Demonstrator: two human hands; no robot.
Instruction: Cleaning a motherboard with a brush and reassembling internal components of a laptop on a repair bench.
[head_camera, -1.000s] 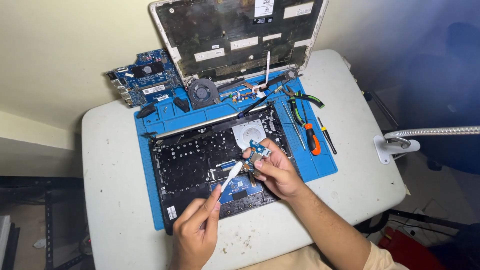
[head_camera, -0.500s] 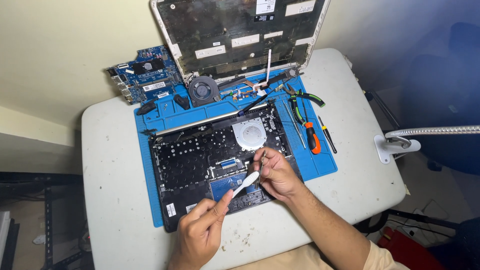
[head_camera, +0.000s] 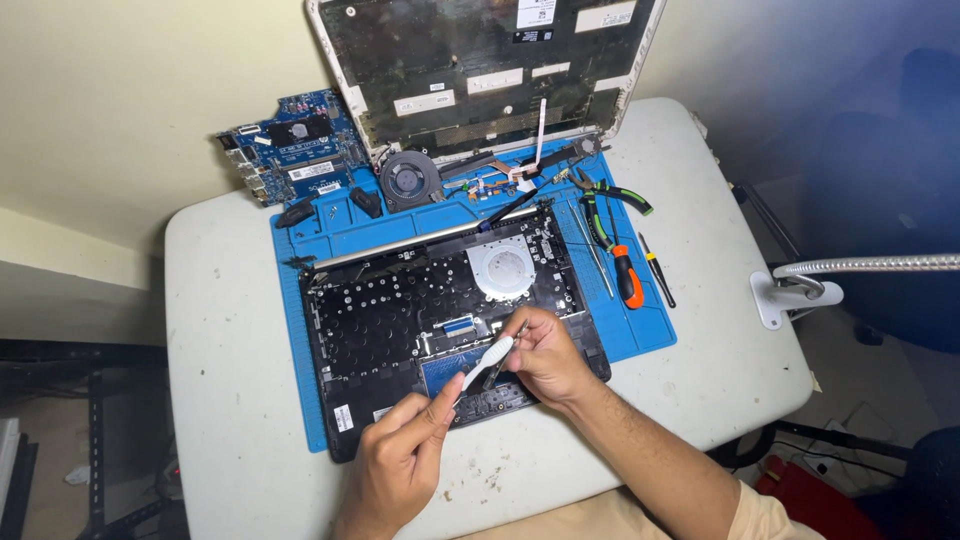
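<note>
The person is sitting at a white tabletop (head_camera: 230, 330) and is working over an opened laptop base (head_camera: 400, 330), which is lying on a blue work mat (head_camera: 640, 330). The left hand (head_camera: 400, 465) is closing around the lower end of a slim white tool (head_camera: 487, 362), maybe a plastic pry stick, and is pointing it up and to the right. The right hand (head_camera: 545, 355) is pinching thin metal tweezers (head_camera: 508, 350) between its fingers; both tips are meeting just above the lower middle of the base, near a small blue part (head_camera: 458, 325). I cannot tell what the tips are touching, because the fingers are hiding it.

In my judgement, this kind of fine work is going well when the wrists are resting on the case edge, so the tips are not shaking. The white tool should be pressing only lightly, and the tweezers should be gripping the small piece without twisting it.

Behind the base, the laptop lid (head_camera: 480, 60) is standing open, a round fan (head_camera: 408, 180) is lying on the mat, and a blue circuit board (head_camera: 290, 145) is resting at the mat's far left corner. Green-handled pliers (head_camera: 610, 195) and an orange-handled screwdriver (head_camera: 625, 275) are lying to the right, well apart from the hands.
</note>
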